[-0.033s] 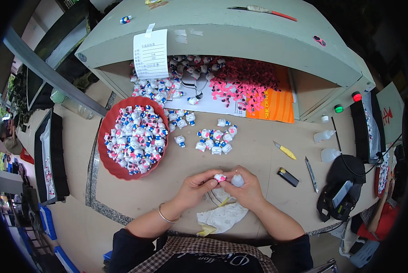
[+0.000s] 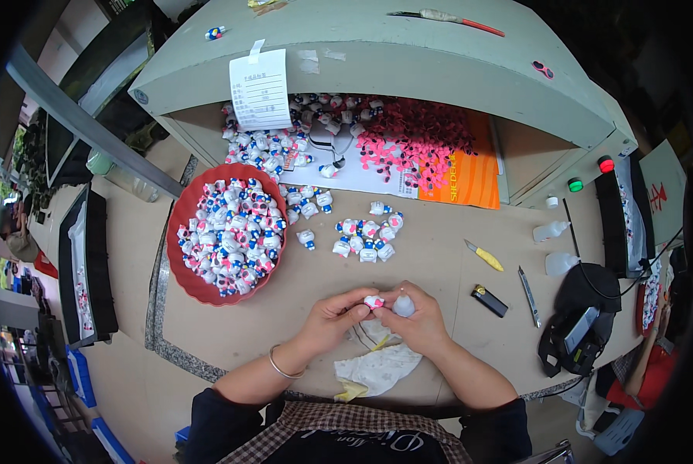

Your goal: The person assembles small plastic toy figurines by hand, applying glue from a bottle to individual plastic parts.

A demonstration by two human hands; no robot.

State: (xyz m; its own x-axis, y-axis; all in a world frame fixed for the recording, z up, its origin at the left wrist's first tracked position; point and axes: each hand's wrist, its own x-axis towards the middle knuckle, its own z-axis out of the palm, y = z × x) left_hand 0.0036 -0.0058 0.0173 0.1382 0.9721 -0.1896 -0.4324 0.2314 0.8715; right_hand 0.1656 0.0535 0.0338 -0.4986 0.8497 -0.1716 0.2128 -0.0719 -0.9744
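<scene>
Between the fingertips of my left hand (image 2: 337, 313) is a small white and pink figurine (image 2: 373, 302). My right hand (image 2: 422, 319) is wrapped round a small translucent squeeze bottle (image 2: 403, 306), and its fingertips are close against the figurine. Whether the bottle's tip touches the figurine I cannot tell. Under my hands lies a crumpled white cloth (image 2: 381, 370) with yellow patches. Beyond them, a loose cluster of white and blue figurines (image 2: 368, 241) stands on the table. To the left, a red scalloped bowl (image 2: 178, 267) is heaped with similar figurines.
A yellow-handled knife (image 2: 486, 257), a black lighter (image 2: 489, 301) and a slim craft knife (image 2: 529, 296) lie to the right. Past them are two squeeze bottles (image 2: 551, 231) and a black bag (image 2: 575, 317). A grey shelf (image 2: 408, 54) spans the back, over figurines and pink pieces (image 2: 420, 147).
The white paper slip hanging from the shelf has swung slightly. My hands, the figurine and the bottle stay in place.
</scene>
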